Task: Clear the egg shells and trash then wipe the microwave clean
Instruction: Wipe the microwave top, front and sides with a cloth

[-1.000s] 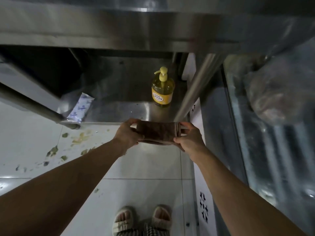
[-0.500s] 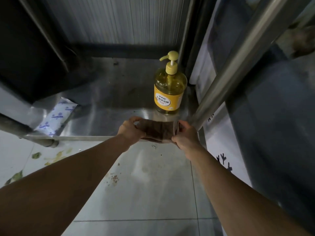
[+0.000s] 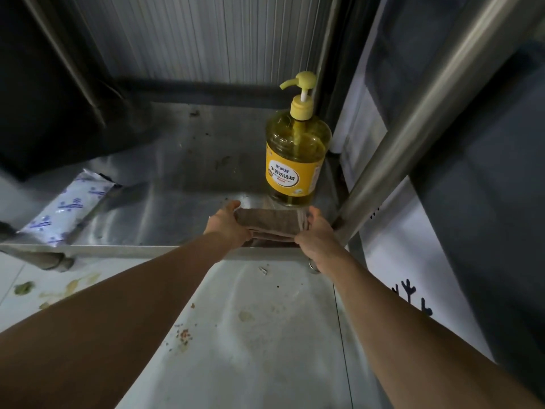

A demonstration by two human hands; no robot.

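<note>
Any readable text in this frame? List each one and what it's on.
"生姜洗洁精", as best it reads: large dark characters on the yellow label of the pump bottle.
Line above it on the same label: too small to read.
Red line below it: too small to read.
Blue print on the white packet at the shelf's left: blurred, unreadable.
Dark marks on the white panel at right: cut off, not legible.

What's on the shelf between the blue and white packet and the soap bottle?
Nothing: in the head view, bare steel shelf separates the packet from the soap bottle.
</note>
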